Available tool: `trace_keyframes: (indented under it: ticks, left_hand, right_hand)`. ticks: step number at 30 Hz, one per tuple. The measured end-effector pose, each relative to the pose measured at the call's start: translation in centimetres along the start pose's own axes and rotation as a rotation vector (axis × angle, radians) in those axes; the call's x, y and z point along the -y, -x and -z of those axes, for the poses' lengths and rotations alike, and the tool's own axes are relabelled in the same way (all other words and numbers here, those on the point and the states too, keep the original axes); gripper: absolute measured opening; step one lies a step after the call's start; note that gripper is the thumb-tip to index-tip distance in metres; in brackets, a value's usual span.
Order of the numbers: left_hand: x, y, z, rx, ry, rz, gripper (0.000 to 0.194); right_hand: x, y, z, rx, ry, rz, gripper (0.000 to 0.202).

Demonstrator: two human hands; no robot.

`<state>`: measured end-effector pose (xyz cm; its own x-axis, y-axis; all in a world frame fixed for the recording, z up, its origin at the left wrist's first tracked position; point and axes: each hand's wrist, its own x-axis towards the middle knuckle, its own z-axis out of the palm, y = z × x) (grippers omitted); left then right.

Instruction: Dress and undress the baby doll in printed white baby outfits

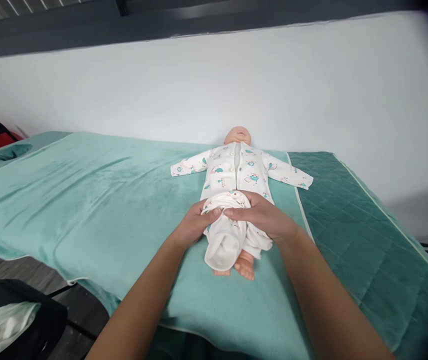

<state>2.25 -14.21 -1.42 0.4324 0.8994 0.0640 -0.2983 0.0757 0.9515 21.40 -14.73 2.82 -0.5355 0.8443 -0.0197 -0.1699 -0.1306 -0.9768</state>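
Note:
A baby doll (238,135) lies on its back with its head toward the wall and its arms spread. It wears a white long-sleeved baby jacket (221,170) with small coloured prints, closed down the front. Over its legs are bunched white printed baby pants (227,227), one wide cuff facing me. My left hand (198,220) grips the pants on their left side, thumb on top. From the right, my right hand (262,215) holds the same cloth, and both thumbs nearly meet. Bare doll feet (244,265) stick out below; the legs are mostly hidden.
Under the doll spreads a light green plush blanket (105,200) on a bed. A darker green quilted cover (352,225) shows at the right. Behind stands a white wall (142,90). A black chair (49,315) with white cloth (4,327) on it is at the lower left.

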Motion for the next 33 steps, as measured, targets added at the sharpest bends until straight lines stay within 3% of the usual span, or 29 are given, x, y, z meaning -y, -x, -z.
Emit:
trace_keyframes:
  ticks: [4,10,16,22,26,29,33]
  left_hand:
    - [0.0,0.1,0.4,0.042,-0.026,0.041,0.042]
    - [-0.4,0.3,-0.1,0.006,-0.047,0.069,0.033]
    - [-1.7,3.6,-3.4,-0.247,-0.140,-0.006,0.024]
    - [-2.6,8.3,-6.5,-0.450,-0.150,0.192,0.031]
    - [-3.0,10.1,-7.8,-0.495,-0.161,0.243,0.037]
    - [-2.5,11.2,-9.0,-0.536,-0.108,0.243,0.036]
    - [0.0,12.3,-10.0,-0.602,-0.012,0.292,0.043]
  right_hand:
    - [0.0,-0.2,-0.3,-0.027,0.001,0.032,0.039]
    - [0.0,-0.2,-0.3,-0.034,0.099,0.045,0.036]
    - [0.4,0.2,0.2,0.038,0.318,0.073,0.036]
    - [0.6,0.0,0.8,0.157,0.623,0.070,0.032]
    - [0.8,0.1,1.1,0.228,0.693,0.031,0.032]
    - [1.0,0.1,1.3,0.278,0.698,0.011,0.033]
    - [1.0,0.1,1.3,0.335,0.706,0.012,0.033]
